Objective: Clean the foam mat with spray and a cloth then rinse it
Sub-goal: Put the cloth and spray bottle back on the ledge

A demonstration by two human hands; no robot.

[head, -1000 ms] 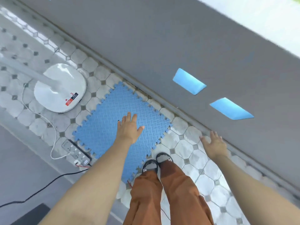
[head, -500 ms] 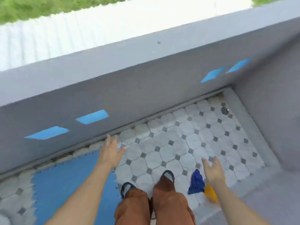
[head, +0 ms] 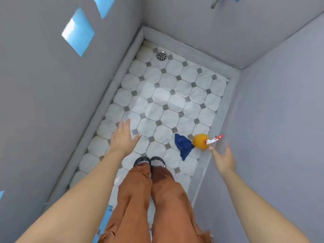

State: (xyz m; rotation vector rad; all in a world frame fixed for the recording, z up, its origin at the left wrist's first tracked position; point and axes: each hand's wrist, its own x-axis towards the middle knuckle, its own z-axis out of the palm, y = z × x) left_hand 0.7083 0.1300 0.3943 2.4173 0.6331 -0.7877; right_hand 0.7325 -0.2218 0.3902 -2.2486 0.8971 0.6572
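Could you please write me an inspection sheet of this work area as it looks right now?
Surface: tiled floor of pale octagons, bare in the middle.
Job's things: orange spray bottle with a red and white trigger stands by the right kerb; blue cloth lies crumpled against it; only a blue corner of the foam mat shows at the bottom edge.
Clutter: nothing seen.
Grippers: left hand open and empty; right hand open and empty, close to the bottle.
Cables: nothing seen.
Surroundings: grey walls on three sides, round floor drain in the far corner, tap partly in view on the far wall.
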